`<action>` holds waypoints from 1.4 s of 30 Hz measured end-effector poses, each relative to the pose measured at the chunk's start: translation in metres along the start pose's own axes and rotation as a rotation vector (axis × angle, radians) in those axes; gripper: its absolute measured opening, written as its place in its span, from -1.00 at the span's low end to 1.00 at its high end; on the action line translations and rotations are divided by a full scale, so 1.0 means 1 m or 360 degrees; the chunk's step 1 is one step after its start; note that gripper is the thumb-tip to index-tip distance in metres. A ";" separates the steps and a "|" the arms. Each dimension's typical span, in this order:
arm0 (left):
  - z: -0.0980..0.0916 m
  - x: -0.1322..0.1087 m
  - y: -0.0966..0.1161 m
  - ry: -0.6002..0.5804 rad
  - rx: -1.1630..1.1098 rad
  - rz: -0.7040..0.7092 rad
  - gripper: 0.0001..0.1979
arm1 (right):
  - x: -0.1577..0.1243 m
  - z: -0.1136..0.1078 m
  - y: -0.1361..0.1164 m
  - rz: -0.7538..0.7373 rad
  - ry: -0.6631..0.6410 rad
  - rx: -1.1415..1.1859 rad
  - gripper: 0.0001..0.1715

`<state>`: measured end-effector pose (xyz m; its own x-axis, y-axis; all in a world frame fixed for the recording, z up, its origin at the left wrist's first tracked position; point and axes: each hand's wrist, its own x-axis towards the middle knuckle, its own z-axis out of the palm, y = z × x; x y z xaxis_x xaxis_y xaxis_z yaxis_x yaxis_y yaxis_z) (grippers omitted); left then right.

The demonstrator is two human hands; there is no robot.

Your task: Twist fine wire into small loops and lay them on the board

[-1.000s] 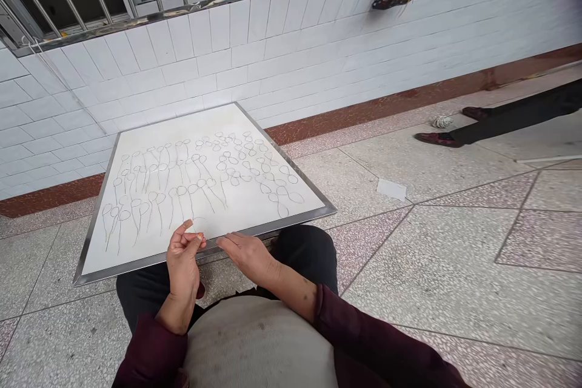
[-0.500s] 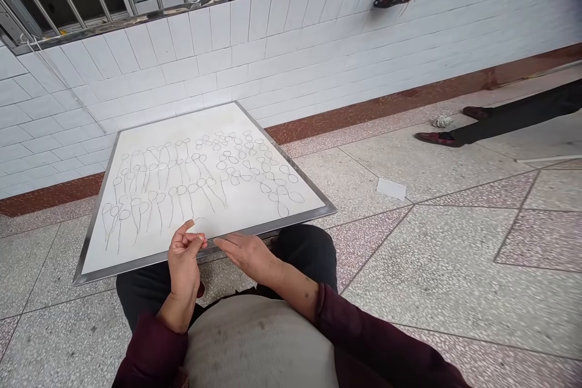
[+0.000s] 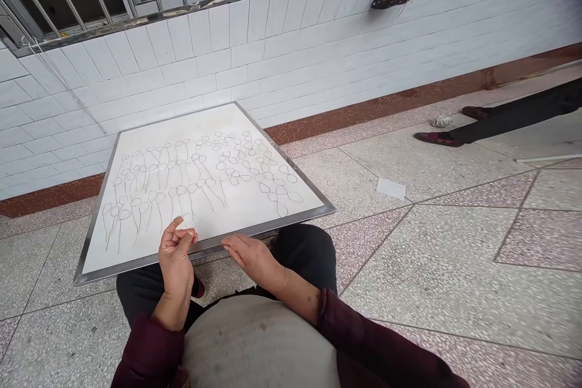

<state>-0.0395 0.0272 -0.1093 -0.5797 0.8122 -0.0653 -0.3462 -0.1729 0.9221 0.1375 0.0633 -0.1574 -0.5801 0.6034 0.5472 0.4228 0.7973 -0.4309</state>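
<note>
1. Board (image 3: 248, 215), white with a metal rim, lies in front of the wearer, near edge above the knees, far edge close to the tiled wall (image 3: 291, 63).
2. Loops (image 3: 180, 190) spread over it. Left part: rows of single rings with long tails pointing mostly toward the wearer. Right part: mostly paired rings, like figure eights. Material too fine to tell.
3. Left hand (image 3: 175, 257) over the near rim: thumb and index pressed together in a pinch, other fingers loosely curled. A faint strand (image 3: 190, 214) arcs just beyond the pinch; it appears to be gripped there, though its ends are lost to view.
4. Right hand (image 3: 254, 257) at the near rim, just beside the left but apart from it. Fingers lie together, tips pointing at the pinch. Cannot tell whether anything is between them.
5. Step in hand, by my judgement: fingertip handling of one strand, away from the laid-out loops.
6. Next move, as I judge it, calls for a light, steady pinch, right fingertips brought close to the strand, and wrists kept high enough not to brush the nearest tails.
</note>
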 end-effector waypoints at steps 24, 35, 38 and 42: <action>-0.005 0.004 -0.004 0.0043 0.0005 0.0011 -0.54 | -0.011 0.004 0.009 -0.0039 -0.0061 -0.0116 -0.75; 0.007 -0.018 -0.010 -0.0446 0.0410 0.0052 -0.61 | 0.035 -0.011 -0.012 0.0738 0.0176 0.1242 -0.72; 0.008 -0.021 -0.012 -0.0566 0.0457 0.0050 -0.60 | 0.039 -0.002 -0.013 0.0874 0.0152 0.1571 -0.70; 0.008 -0.023 -0.013 -0.0602 0.0382 0.0006 -0.55 | 0.042 -0.002 -0.014 0.1007 0.0217 0.1734 -0.67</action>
<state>-0.0160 0.0156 -0.1162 -0.2548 0.9661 0.0411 -0.1377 -0.0783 0.9874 0.1082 0.0776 -0.1268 -0.3831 0.9209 0.0715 -0.2288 -0.0196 -0.9733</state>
